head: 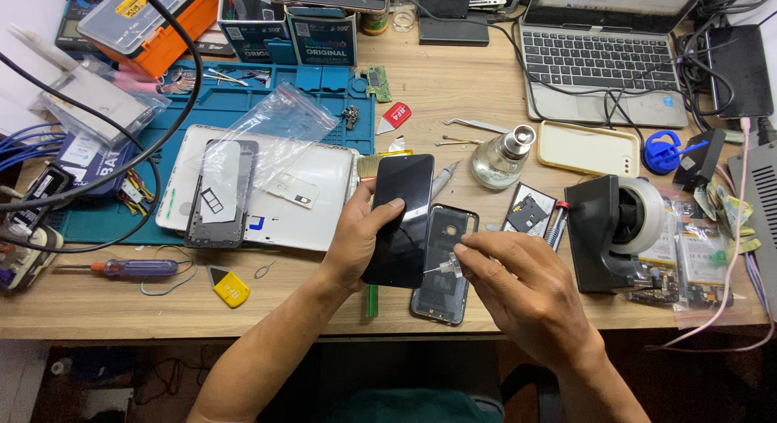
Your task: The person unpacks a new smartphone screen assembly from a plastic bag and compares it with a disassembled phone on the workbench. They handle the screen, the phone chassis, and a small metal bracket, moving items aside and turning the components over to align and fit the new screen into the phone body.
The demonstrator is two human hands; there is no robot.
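L hand [356, 237] holds phone screen [400, 219] upright, long axis top-bottom.

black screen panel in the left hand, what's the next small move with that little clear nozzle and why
Probably bring the clear nozzle tip the last bit over to the long edge of the black screen panel. The left hand holds the panel tilted up off the desk, the right hand pinches the nozzle just beside that edge, and the open phone frame lies right beneath.
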